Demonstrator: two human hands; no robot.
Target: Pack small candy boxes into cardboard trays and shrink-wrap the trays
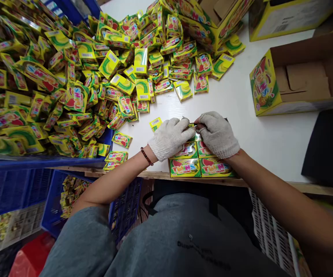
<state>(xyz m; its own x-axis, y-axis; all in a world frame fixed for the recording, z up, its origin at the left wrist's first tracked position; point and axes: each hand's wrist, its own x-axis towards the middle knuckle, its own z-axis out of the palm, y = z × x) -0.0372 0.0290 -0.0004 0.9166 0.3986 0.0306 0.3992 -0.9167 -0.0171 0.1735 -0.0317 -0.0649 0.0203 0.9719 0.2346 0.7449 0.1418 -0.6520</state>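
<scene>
White-gloved left hand (170, 136) and right hand (218, 134) rest on four yellow-green boxes (185, 167)

Both gloved hands meet over a block of small boxes (201, 167) at the bench's (255, 127) near edge. The left hand (170, 136) lies curled on the block's top. The right hand (217, 132) pinches a thin dark stick (195, 124). A loose pile of boxes (77, 88) covers the far left corner. An open carton (266, 86) stands by the right edge.

Probably a packing workshop: heaped candy boxes (68, 77), cartons (293, 82).
</scene>
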